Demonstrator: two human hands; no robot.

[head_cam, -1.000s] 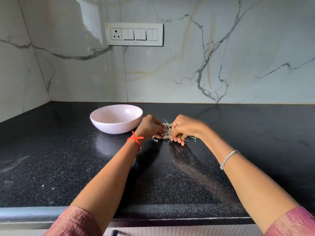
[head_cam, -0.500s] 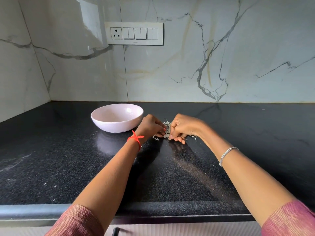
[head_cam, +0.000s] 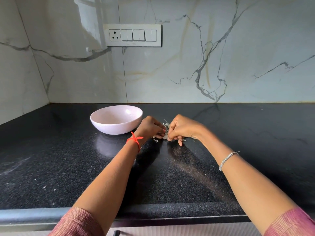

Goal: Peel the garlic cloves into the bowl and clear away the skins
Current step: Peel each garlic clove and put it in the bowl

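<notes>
Head view, black speckled granite counter (head_cam: 170, 176) in a corner, with a marble-look wall (head_cam: 221, 65) behind. A pale pink bowl (head_cam: 95, 117) sits upright on the counter left of centre, just beside the left hand (head_cam: 150, 127), and may be touching its knuckles, too close to call. Only the far inner wall of the bowl shows, speckled glaze; the floor is hidden behind the near wall, so what is in it cannot be told. The garlic skins (head_cam: 166, 125) make a small papery white heap on the counter right of the bowl, between the two hands and mostly covered by them. A few loose scraps (head_cam: 155, 140) lie just in front of the left hand, with thin strands (head_cam: 193, 138) under the right wrist side. Left hand fingers are curled, the tips pinching into the heap. Right hand (head_cam: 182, 128) is also curled, thumb and forefinger pinching down at the same spot, with one finger sticking out to touch the counter. The fingertips of both hands nearly meet. Whether a clove is in the pinch cannot be told, too small and covered. Red thread (head_cam: 135, 140) is tied on the left wrist, a silver bracelet (head_cam: 227, 159) sits on the right forearm, and pink sleeves (head_cam: 78, 222) show at the bottom edge. A white switch panel (head_cam: 133, 35) with a socket is on the wall above the bowl. Dusty smears (head_cam: 15, 166) mark the counter's left side.
</notes>
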